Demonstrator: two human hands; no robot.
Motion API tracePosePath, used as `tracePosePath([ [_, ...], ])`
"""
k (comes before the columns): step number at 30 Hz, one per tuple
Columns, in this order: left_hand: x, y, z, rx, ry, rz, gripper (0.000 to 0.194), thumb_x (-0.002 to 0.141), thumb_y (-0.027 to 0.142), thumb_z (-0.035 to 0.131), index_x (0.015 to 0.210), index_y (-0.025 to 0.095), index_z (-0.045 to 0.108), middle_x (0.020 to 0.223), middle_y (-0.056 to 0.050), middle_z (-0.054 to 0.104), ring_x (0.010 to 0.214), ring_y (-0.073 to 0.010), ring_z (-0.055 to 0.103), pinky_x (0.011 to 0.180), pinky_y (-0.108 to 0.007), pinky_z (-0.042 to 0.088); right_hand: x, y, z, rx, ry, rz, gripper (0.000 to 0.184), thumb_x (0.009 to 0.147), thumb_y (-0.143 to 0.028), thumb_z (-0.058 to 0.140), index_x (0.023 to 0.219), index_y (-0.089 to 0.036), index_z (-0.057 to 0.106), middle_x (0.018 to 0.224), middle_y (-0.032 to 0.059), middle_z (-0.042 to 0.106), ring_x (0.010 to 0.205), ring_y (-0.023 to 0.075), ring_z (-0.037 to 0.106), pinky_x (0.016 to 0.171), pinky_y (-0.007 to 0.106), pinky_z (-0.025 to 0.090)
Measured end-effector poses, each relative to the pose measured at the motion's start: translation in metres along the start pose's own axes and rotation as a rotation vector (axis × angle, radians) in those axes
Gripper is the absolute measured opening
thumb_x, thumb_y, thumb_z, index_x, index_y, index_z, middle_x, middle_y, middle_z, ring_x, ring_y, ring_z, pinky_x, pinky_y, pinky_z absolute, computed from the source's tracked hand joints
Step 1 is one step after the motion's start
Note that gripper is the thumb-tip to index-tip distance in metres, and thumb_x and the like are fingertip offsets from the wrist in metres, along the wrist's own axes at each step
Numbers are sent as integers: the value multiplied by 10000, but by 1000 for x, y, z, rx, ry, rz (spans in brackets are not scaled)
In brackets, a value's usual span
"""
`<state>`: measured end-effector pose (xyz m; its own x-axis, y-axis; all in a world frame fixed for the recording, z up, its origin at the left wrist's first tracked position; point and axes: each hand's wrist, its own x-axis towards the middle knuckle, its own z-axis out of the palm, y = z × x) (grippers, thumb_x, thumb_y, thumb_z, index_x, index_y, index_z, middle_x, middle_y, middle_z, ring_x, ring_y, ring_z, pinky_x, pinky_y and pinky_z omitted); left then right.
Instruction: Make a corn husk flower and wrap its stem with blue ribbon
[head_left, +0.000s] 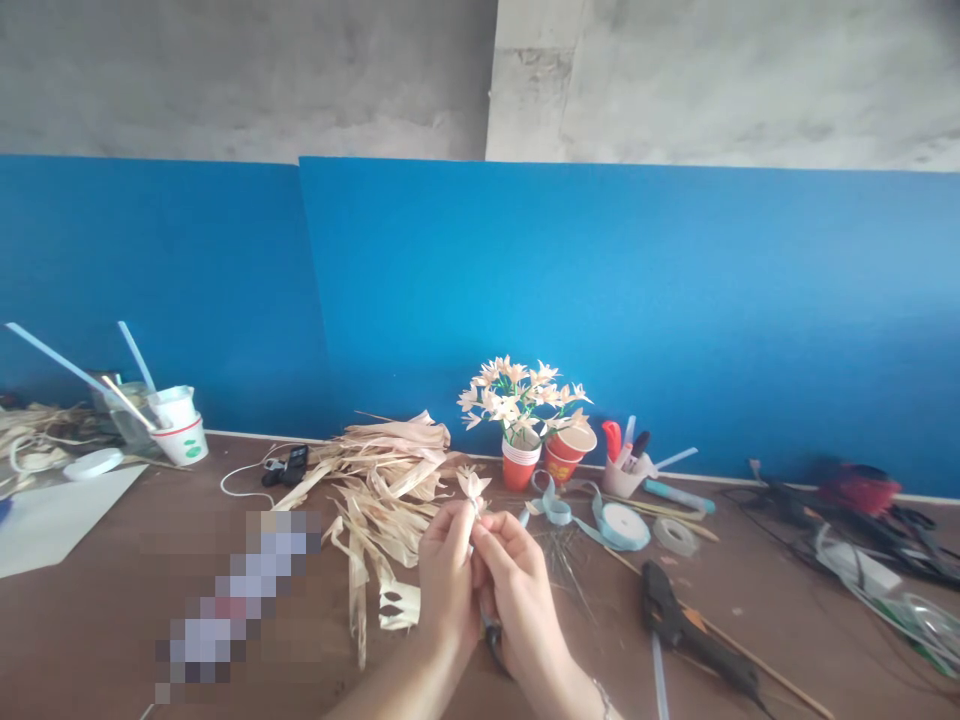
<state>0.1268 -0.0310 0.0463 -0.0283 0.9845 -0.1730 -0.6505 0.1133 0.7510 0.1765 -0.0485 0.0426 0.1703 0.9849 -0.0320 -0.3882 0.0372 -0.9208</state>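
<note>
My left hand (pixel 446 575) and my right hand (pixel 517 590) meet over the brown table (pixel 112 640), fingertips pinched together on a small pale husk flower (pixel 473 487) that sticks up above them. A dark tool, probably scissors (pixel 491 635), pokes out under my right hand. A heap of dried corn husk strips (pixel 386 480) lies just left of and behind my hands. Behind them stand two orange paper cups (pixel 544 460) filled with finished husk flowers (pixel 521 392).
A black glue gun (pixel 686 630) and thin sticks lie at the right, with light blue ribbon (pixel 559 510) and tape rolls (pixel 626 525) nearby. White cups with straws (pixel 176 425) stand at the back left. Cables and tools (pixel 862 540) crowd the far right. A blue board backs the table.
</note>
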Motion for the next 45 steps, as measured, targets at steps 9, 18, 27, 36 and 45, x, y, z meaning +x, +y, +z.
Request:
tracePosePath([
  [9, -2, 1, 0, 50, -67, -24, 328, 640, 475, 694, 694, 198, 528, 398, 95, 412, 252, -67, 333, 262, -182, 216, 2, -5, -3, -50, -33, -7, 343, 733, -487, 660, 710, -184, 501, 411, -99, 417, 315, 15, 260, 302, 125, 194],
  [18, 3, 12, 1, 9, -63, -120, 471, 644, 559, 687, 886, 166, 597, 525, 48, 518, 309, -88, 440, 278, -204, 262, 1, -9, -3, -93, -63, 3, 303, 761, -455, 629, 728, -185, 494, 392, -89, 444, 300, 21, 258, 294, 129, 193],
  [27, 4, 7, -3, -15, -76, -71, 434, 608, 512, 750, 835, 181, 583, 525, 68, 507, 286, -73, 412, 257, -193, 255, -2, -10, -4, -109, -75, 14, 288, 770, -449, 614, 743, -180, 513, 402, -88, 440, 302, 24, 269, 293, 130, 187],
  [36, 2, 2, -4, -9, -127, -19, 354, 683, 507, 698, 748, 184, 567, 430, 79, 456, 273, -63, 384, 302, -182, 260, -2, -9, -3, -111, -52, 19, 346, 742, -497, 643, 713, -185, 496, 388, -100, 418, 290, 18, 250, 290, 130, 180],
  [45, 8, 5, -4, 39, -147, -70, 450, 627, 553, 717, 832, 163, 628, 496, 46, 517, 330, -77, 409, 333, -202, 282, 5, -17, -6, -123, -72, 22, 407, 708, -556, 656, 724, -177, 507, 413, -81, 483, 290, 29, 321, 305, 142, 233],
])
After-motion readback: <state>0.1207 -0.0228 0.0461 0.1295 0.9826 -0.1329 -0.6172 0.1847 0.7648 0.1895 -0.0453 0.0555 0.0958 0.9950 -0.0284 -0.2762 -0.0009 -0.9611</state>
